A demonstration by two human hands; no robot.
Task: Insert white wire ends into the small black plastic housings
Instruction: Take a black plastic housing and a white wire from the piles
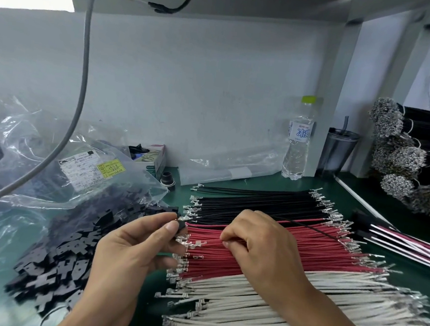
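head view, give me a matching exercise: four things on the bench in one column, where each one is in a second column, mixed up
Things:
1. white wires
2. black wires
3. water bottle
4. small black housing

Places:
A. standing upright by the back wall, right of the clear bags
B. pinched in the left hand
C. row nearest the camera, in front of the red wires
D. row farthest back on the green mat, behind the red wires

Pairs: 1-C, 2-D, 3-A, 4-B
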